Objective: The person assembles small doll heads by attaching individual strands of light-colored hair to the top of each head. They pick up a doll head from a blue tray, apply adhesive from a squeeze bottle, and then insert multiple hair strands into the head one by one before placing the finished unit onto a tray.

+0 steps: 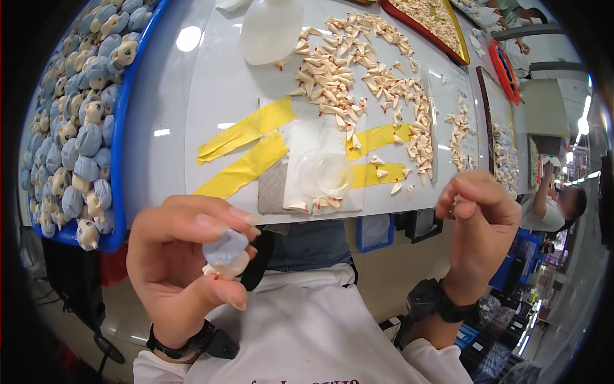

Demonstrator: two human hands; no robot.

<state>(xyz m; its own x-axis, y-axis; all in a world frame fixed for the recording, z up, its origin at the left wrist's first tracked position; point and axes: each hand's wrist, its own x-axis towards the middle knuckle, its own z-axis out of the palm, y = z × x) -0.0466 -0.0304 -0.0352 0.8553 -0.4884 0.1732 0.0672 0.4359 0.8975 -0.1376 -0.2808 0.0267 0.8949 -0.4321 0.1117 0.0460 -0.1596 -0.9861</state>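
Left hand (163,256): gripping blue-haired doll head (225,251)
Right hand (481,216): curled, hold I can't tell
Remaining: loose red-tipped pieces (327,72) beyond hands

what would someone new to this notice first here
Probably the blue tray at the far left, crowded with blue-and-cream toy heads; the left hand holds a similar head at lower left. Next come the many cream pieces with red tips, scattered over the upper middle and right of the white table. Bright yellow strips also stand out in the middle.
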